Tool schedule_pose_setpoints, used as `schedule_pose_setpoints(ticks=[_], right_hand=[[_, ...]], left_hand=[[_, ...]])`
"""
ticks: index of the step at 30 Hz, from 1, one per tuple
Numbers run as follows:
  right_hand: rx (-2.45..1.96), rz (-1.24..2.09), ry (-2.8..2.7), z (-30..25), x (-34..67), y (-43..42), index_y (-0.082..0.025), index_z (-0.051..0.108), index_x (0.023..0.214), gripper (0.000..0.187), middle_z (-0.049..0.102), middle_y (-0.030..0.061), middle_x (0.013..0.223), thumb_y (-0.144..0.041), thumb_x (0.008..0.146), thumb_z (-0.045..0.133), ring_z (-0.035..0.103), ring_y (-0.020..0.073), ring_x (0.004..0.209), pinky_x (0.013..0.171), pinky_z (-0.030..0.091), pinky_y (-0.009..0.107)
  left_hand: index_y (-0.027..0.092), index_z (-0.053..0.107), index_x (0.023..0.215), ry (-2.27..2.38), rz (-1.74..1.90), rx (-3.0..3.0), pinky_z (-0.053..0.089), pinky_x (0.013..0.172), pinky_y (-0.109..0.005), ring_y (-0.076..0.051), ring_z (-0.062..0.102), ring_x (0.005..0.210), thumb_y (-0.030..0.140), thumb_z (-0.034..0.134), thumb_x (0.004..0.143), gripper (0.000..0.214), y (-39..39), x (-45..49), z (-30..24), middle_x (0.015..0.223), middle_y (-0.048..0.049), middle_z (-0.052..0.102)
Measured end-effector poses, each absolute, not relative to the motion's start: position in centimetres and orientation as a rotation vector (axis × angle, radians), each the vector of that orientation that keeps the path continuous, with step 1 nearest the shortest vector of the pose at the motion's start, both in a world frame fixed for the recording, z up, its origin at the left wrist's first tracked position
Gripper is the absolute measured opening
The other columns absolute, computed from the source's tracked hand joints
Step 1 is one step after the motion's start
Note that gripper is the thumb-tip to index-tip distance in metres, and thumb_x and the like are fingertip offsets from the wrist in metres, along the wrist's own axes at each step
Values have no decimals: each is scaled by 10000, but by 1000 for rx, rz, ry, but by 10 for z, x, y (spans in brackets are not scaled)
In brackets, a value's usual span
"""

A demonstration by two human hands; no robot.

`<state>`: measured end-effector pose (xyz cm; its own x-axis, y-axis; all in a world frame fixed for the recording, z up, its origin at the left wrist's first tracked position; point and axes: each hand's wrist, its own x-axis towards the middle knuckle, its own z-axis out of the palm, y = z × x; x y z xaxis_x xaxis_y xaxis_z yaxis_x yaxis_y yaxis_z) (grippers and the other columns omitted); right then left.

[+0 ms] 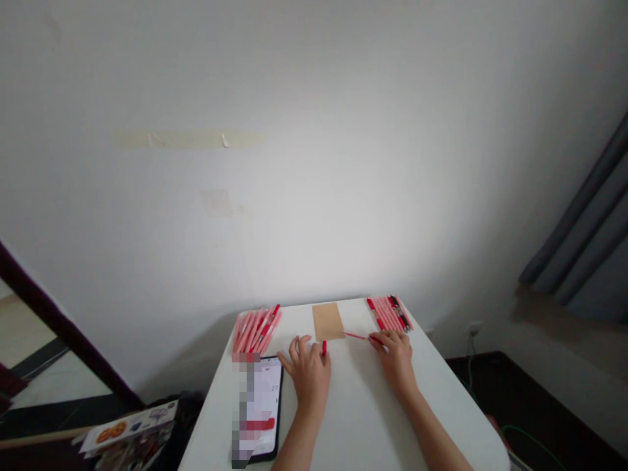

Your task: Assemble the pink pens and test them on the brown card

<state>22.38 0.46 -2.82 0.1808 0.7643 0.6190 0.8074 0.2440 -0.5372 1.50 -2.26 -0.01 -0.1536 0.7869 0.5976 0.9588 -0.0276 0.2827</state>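
My left hand (308, 374) rests on the white table (363, 418) with its fingers curled round a small red pen cap (324, 347). My right hand (395, 355) pinches the end of a thin red pen refill (356, 336) that points left toward a brown paper card (328, 321). A row of pink pen barrels (256, 328) lies at the table's far left. A bunch of red pens (389, 313) lies at the far right, just beyond my right hand.
A phone (262, 409) with a lit screen lies at the table's left edge near my left wrist. A printed box (130, 428) sits on the floor at the left. The white wall stands behind the table, a grey curtain (586, 229) at the right.
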Motion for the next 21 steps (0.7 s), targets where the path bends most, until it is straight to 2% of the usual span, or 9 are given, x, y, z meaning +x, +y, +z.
schedule_pose_setpoints(ticks=[21], right_hand=[[-1502, -54, -1578, -27, 223, 5, -246, 757, 862, 434, 695, 99, 905, -514, 904, 419, 510, 273, 958, 841, 385, 406]], left_hand=[[205, 658, 755, -1986, -930, -1820, 204, 1051, -643, -282, 417, 1194, 290, 514, 824, 181, -24, 15, 2, 1132, -73, 589]])
